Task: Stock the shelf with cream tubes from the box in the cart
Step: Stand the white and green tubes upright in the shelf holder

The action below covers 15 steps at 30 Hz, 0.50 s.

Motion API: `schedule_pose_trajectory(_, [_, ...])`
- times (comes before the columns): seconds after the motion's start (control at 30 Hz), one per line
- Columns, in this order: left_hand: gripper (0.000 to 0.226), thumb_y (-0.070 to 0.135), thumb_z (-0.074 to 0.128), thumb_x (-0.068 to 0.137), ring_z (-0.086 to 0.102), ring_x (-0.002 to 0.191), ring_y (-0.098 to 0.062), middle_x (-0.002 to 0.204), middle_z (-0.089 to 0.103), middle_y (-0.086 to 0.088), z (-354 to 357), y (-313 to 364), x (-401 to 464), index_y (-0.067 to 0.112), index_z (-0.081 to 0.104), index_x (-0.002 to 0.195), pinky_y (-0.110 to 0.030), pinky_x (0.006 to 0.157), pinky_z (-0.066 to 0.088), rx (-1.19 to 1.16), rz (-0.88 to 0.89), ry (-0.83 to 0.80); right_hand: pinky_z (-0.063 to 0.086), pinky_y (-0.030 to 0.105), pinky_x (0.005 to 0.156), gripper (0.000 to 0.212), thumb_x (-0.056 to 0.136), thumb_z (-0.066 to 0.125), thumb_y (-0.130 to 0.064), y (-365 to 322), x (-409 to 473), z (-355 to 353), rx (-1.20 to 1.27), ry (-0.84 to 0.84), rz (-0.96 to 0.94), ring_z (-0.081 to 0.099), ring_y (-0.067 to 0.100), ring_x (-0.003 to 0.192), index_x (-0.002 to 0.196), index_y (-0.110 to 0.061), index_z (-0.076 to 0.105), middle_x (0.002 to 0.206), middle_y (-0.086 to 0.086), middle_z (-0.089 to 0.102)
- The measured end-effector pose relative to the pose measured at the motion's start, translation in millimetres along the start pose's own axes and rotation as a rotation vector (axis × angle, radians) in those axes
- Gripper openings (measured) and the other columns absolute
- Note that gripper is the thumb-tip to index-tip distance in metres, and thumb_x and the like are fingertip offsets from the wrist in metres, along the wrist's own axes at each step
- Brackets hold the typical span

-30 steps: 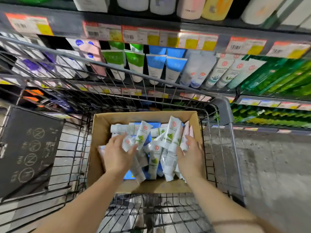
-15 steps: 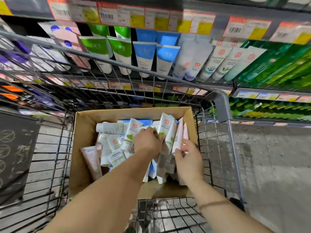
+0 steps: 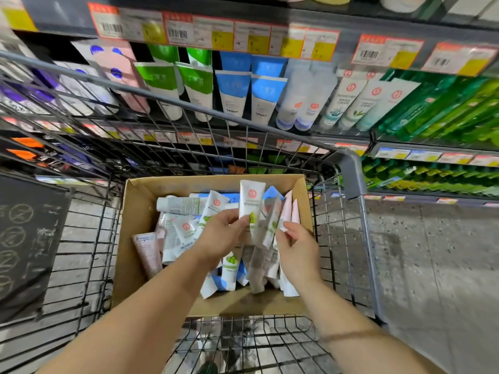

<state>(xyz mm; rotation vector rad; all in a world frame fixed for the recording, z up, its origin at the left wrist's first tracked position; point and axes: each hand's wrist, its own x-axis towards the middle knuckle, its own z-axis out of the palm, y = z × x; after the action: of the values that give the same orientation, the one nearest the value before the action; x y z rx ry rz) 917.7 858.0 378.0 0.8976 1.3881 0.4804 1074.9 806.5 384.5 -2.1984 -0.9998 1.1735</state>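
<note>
A cardboard box (image 3: 140, 211) stands in the wire cart (image 3: 351, 171), filled with several white cream tubes (image 3: 183, 233) lying in a loose heap. My left hand (image 3: 221, 236) pinches an upright white tube with a red logo and green leaf print (image 3: 251, 198), raised above the heap. My right hand (image 3: 299, 252) is beside it over the box's right side, its fingers touching the tubes leaning there (image 3: 272, 220). Matching white tubes with red logos (image 3: 348, 103) stand on the shelf behind the cart.
The shelf also carries green-capped tubes (image 3: 162, 82), blue-capped tubes (image 3: 235, 90) and green boxes (image 3: 445, 103). Price tags (image 3: 216, 33) line the shelf edges. A dark child-seat flap (image 3: 24, 238) stands at the cart's left. Speckled floor (image 3: 432, 265) lies to the right.
My left hand crossed from the box's left side to the middle, took one tube and lifted it upright. My right hand stayed at the right-hand tubes. The view moved closer to the shelf.
</note>
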Motion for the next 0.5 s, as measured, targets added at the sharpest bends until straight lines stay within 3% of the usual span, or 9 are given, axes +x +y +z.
schedule_pose_trajectory(0.07, [0.017,0.026,0.060,0.095,0.063,0.083,-0.017,0.099,0.072,-0.011,-1,-2,-10,0.018,0.073,0.101,-0.030,0.078,0.051,-0.058,0.013,-0.113,0.052,0.030,0.077,0.028,0.095,0.053,-0.043,-4,-2,1,0.080,-0.139,0.001,0.061,0.009,0.096,0.120,-0.032,0.061,0.109,-0.011,0.064])
schedule_pose_trajectory(0.17, [0.017,0.026,0.067,0.090,0.067,0.089,-0.022,0.102,0.073,-0.010,3,-2,-15,0.020,0.073,0.104,-0.035,0.084,0.052,-0.138,0.007,-0.144,0.056,0.042,0.086,0.017,0.097,0.049,-0.043,-11,-2,1,0.203,-0.258,0.020,0.067,0.012,0.095,0.098,-0.040,0.066,0.099,-0.010,0.072])
schedule_pose_trajectory(0.3, [0.022,0.029,0.070,0.086,0.067,0.087,-0.016,0.097,0.074,0.000,6,-1,-11,0.022,0.073,0.106,-0.032,0.083,0.054,-0.213,-0.051,-0.135,0.056,0.044,0.089,0.020,0.100,0.047,-0.034,-13,0,-9,0.267,-0.268,0.005,0.067,0.015,0.099,0.108,-0.032,0.065,0.105,-0.006,0.071])
schedule_pose_trajectory(0.37, [0.030,0.031,0.075,0.082,0.064,0.091,-0.014,0.106,0.070,-0.001,8,-8,-7,0.022,0.069,0.110,-0.028,0.081,0.054,-0.109,-0.059,-0.061,0.057,0.041,0.085,0.018,0.102,0.043,-0.030,-13,3,-14,0.328,-0.229,0.000,0.068,0.016,0.097,0.105,-0.031,0.061,0.107,-0.003,0.070])
schedule_pose_trajectory(0.5, [0.064,0.025,0.079,0.079,0.055,0.109,-0.015,0.119,0.055,0.002,22,-23,-3,0.016,0.050,0.134,-0.028,0.094,0.049,0.106,-0.069,0.008,0.059,0.026,0.070,0.016,0.103,0.039,-0.025,-12,11,-24,0.441,-0.148,0.038,0.067,0.015,0.092,0.103,-0.023,0.055,0.103,0.000,0.067])
